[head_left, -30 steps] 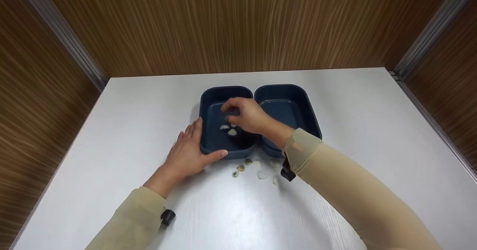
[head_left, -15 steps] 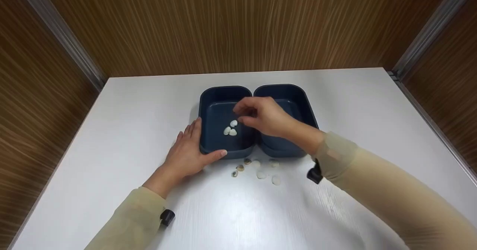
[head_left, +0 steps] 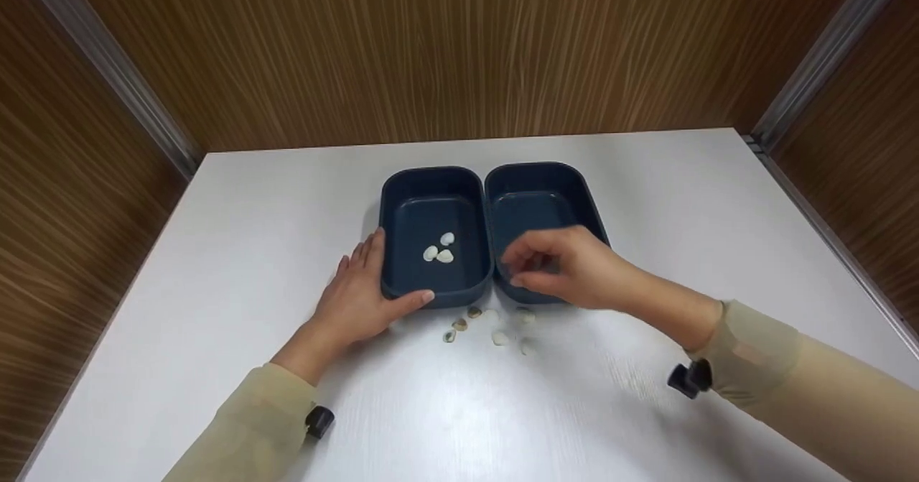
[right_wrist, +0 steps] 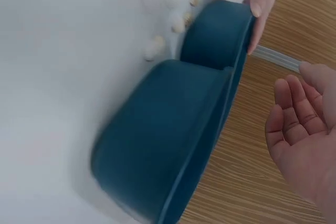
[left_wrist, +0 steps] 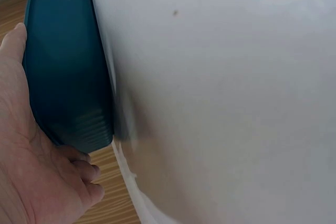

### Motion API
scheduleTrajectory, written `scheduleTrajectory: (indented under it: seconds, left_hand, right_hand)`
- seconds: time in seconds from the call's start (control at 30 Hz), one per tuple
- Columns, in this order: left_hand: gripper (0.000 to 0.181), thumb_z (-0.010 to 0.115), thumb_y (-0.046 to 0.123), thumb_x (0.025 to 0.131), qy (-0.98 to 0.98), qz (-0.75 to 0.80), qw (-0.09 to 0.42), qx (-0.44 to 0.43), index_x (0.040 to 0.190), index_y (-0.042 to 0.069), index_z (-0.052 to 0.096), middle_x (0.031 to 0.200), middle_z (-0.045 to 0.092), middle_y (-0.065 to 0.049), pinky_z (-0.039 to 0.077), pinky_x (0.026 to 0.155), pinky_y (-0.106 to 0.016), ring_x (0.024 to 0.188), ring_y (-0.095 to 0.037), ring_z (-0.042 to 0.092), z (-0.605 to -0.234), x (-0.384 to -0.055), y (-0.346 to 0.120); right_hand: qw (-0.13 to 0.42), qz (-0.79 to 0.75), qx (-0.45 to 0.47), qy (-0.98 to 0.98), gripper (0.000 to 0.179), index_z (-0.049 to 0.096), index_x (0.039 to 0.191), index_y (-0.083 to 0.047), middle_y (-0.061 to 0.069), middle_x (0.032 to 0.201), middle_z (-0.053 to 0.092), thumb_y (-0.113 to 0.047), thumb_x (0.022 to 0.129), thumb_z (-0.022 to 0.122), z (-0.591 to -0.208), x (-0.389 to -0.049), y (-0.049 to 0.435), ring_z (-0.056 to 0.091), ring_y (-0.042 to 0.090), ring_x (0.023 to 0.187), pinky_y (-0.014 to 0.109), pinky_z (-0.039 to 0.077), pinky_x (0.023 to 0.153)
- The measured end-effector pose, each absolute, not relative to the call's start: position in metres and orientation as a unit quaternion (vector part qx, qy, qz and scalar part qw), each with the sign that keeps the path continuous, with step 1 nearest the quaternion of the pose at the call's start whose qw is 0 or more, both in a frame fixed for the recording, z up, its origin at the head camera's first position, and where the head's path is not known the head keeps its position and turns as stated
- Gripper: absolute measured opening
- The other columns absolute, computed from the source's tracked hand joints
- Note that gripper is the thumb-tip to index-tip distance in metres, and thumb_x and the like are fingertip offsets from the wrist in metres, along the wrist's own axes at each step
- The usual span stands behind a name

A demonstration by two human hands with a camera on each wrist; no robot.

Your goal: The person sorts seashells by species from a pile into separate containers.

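My left hand [head_left: 357, 299] lies along the near left corner of the left dark blue container [head_left: 436, 300], fingers at its side wall and thumb on its front. Three small white shells [head_left: 445, 256] sit on that container's floor. Over the near part of the right dark blue container [head_left: 542, 173] hovers my right hand [head_left: 574, 266]. In the right wrist view its fingers are loosely bent, and nothing shows between them and the thumb. Small brownish shells [head_left: 460, 325] and pale shells [head_left: 500, 338] lie on the table just in front of the containers.
The white table [head_left: 287, 202] extends around both containers, which stand side by side. Wood-grain panels [head_left: 459, 51] rise behind and at both sides. Each sleeve [head_left: 248, 424] has a small black device at the cuff.
My right hand has moved right and toward me, out of the left container to over the right one. The three white shells there are now uncovered. My left hand has stayed in place.
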State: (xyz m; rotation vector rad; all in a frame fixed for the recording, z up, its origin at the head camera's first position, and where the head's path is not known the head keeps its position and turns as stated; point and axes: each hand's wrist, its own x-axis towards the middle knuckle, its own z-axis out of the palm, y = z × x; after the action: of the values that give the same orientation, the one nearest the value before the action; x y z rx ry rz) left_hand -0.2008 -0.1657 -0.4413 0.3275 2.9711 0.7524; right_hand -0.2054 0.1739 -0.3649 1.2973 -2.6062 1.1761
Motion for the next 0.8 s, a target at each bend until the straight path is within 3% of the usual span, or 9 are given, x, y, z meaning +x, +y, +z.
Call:
scheduleTrajectory:
  seconds: [0.37, 0.8]
  left_hand:
    - [0.135, 0.06, 0.089, 0.084, 0.962, 0.249, 0.031, 0.104, 0.17, 0.003, 0.003, 0.175, 0.014, -0.022, 0.009, 0.13, -0.055, 0.162, -0.038, 0.014, -0.44, -0.2, -0.165]
    - [0.134, 0.061, 0.088, 0.083, 0.963, 0.248, 0.032, 0.101, 0.17, 0.004, 0.003, 0.175, 0.013, -0.021, 0.008, 0.13, -0.053, 0.162, -0.038, 0.015, -0.44, -0.199, -0.165]
  right_hand:
    - [-0.046, 0.373, 0.411, -0.831, 0.018, 0.077, 0.112, -0.01, 0.002, 0.097, 0.077, -0.005, 0.095, 0.08, -0.395, -0.177, 0.199, 0.07, 0.011, 0.086, 0.03, 0.062, 0.075]
    - [-0.099, 0.391, 0.404, -0.821, 0.018, 0.076, 0.111, -0.005, 0.0, 0.094, 0.075, -0.002, 0.094, 0.079, -0.436, -0.168, 0.207, 0.068, 0.011, 0.082, 0.028, 0.06, 0.074]
